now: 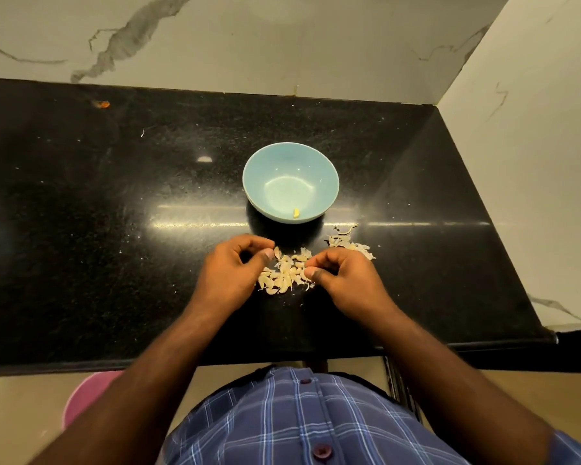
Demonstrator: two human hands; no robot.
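A pile of unpeeled garlic cloves [285,273] lies on the black granite counter [114,213], between my two hands. My left hand [235,270] sits at the pile's left edge with curled fingers, thumb and forefinger pinching a clove at the top left. At the right edge, my right hand [342,276] is curled too, its thumb and fingertips pinching a clove. Just beyond the pile stands a light blue bowl [259,176] holding one peeled yellowish clove [296,213].
A small heap of papery garlic skins [348,241] lies right of the pile, in front of the bowl. Marble walls close the counter at the back and right. An orange scrap [102,104] lies far left. A pink object [84,397] sits on the floor below the counter edge.
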